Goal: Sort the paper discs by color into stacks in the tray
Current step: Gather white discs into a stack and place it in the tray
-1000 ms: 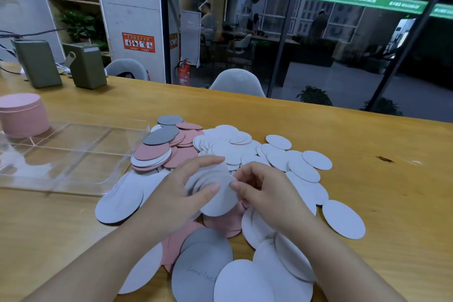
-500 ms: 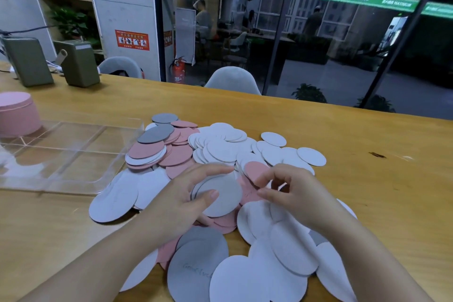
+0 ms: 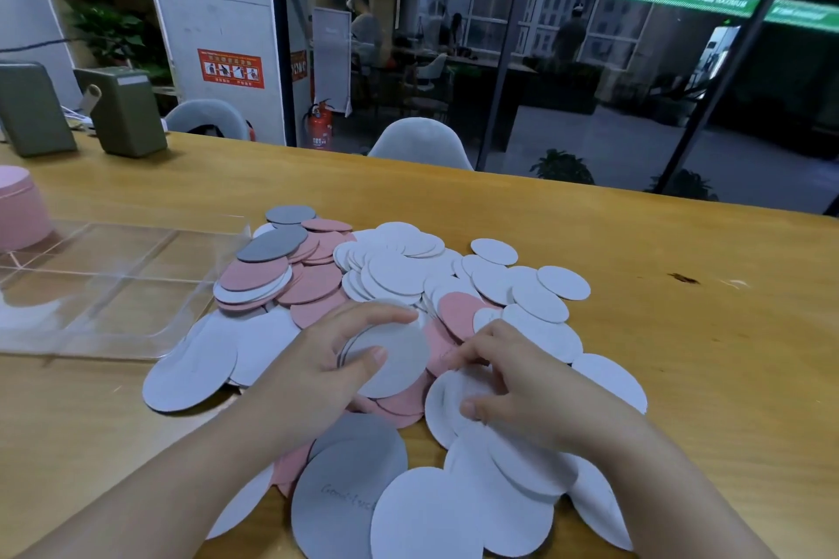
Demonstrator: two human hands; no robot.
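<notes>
Since a moment ago her right hand [image 3: 522,381] has dropped onto the white paper discs [image 3: 399,272] heaped on the wooden table [image 3: 681,331], fingers curled, pinching one. Left hand [image 3: 327,359] grips a small stack of white discs [image 3: 390,359] just right of the clear plastic tray [image 3: 91,286].

The right hand [image 3: 522,381] has left the small white stack [image 3: 390,359] in the left hand [image 3: 327,372] and settled on white discs [image 3: 454,404] just beside that stack.

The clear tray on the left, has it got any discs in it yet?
Empty so far: the clear tray's visible compartments show only tabletop through them; the discs lie heaped beside it.
</notes>
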